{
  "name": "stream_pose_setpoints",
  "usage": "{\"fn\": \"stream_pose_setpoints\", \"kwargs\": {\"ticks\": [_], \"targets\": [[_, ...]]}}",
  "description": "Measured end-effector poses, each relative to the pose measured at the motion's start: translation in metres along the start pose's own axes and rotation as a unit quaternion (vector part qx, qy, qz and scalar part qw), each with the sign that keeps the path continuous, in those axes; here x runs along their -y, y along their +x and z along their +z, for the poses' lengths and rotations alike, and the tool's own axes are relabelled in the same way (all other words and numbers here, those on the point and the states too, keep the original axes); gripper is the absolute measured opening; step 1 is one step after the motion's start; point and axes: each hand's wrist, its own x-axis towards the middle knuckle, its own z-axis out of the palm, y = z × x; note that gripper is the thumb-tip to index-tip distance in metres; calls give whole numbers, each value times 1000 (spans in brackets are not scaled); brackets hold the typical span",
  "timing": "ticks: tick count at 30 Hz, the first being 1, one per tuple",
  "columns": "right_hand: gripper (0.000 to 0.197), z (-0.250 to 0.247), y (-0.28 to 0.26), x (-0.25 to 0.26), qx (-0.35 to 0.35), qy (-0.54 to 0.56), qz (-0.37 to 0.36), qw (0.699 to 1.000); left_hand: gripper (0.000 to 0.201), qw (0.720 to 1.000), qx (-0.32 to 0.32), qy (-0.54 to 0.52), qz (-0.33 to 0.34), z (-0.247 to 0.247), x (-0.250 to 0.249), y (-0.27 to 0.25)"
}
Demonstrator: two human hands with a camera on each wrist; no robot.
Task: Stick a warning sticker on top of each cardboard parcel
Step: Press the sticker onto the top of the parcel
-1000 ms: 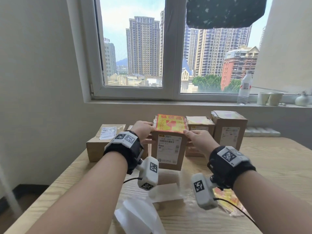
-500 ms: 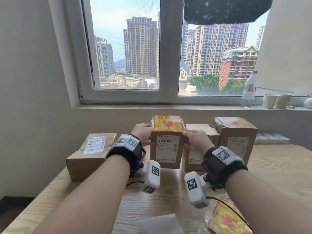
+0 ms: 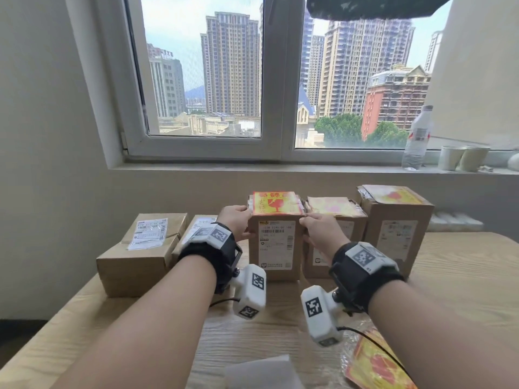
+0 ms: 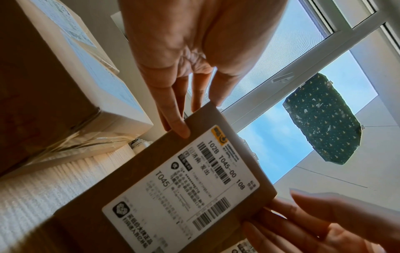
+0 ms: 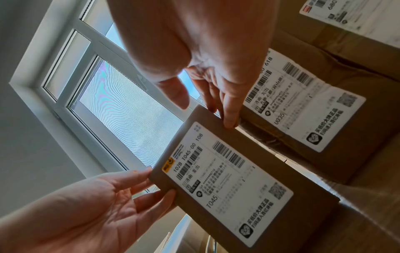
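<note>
The middle cardboard parcel (image 3: 276, 248) stands upright on the wooden table (image 3: 463, 276) with a red and yellow warning sticker (image 3: 276, 203) on its top. My left hand (image 3: 234, 220) presses straight fingers against its left side near the top edge. My right hand (image 3: 318, 228) does the same on the right side. In the left wrist view the left fingers (image 4: 175, 119) touch the parcel (image 4: 173, 188) at its upper corner. In the right wrist view the right fingers (image 5: 229, 116) lie along the parcel (image 5: 227, 179) and its opposite corner.
To the right stand two parcels (image 3: 351, 228) (image 3: 398, 234), each with a sticker on top. Left of my hands lie two flatter parcels (image 3: 140, 248) (image 3: 196, 226) with only shipping labels. A sticker sheet (image 3: 373, 363) and white backing paper (image 3: 261, 372) lie near me. A bottle (image 3: 418, 138) and cups (image 3: 460, 158) stand on the sill.
Both hands stay on the stickered parcel's sides and have moved it a little away from me, towards the row. The head view has shifted, showing more of the left parcels.
</note>
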Motion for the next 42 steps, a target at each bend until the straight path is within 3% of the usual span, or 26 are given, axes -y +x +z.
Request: {"fn": "stream_pose_setpoints", "kwargs": {"ticks": [2,5,17,25,30,36,42], "targets": [[27,0,0,-2,-1,3,5,1000,15,1000,2,-1,-9,0,1,0],[27,0,-1,-2,-4,7,16,1000,22,1000,4,-19,-20,2,4,2],[27,0,-6,-5,-25,-15,33,999,14,1000,10,-9,-27,3,9,3],[29,-7,-19,-4,-39,-17,22,999,41,998,-25,55,-10,-7,8,-9],[33,-19,-42,11,-61,-26,8,998,43,997,-36,73,2,-15,-2,-25],[25,-39,-66,26,-55,-24,4,998,37,996,-29,82,19,-19,-17,-59],[27,-62,-98,28,-57,-157,-50,985,23,994,-9,102,25,-20,-19,-94]]}}
